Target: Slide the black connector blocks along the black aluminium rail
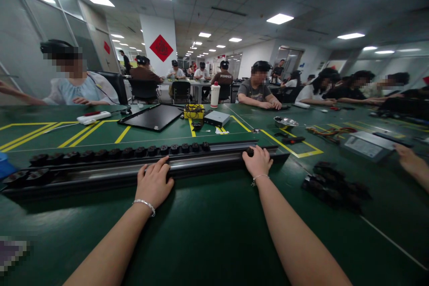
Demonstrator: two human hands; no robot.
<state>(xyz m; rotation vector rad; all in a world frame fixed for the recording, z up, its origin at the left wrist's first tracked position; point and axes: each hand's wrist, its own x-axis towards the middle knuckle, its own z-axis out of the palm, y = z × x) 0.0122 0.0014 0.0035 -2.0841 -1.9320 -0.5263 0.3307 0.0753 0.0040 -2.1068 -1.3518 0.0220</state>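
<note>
A long black metal rail (201,161) lies across the green table in front of me, with a row of several black round parts (117,153) seated along its left and middle stretch. My left hand (154,183) rests on the near edge of the rail, fingers curled over it. My right hand (257,161) is at the rail's right part, fingers pinched on one black round part (250,152) sitting on the rail. Both wrists wear thin bracelets.
A heap of loose black parts (335,185) lies right of the rail. Another person's hand (410,161) reaches in at the far right near a grey box (367,146). Behind the rail: a black panel (152,117), yellow box (194,111), metal bowl (285,122). Seated people ring the table.
</note>
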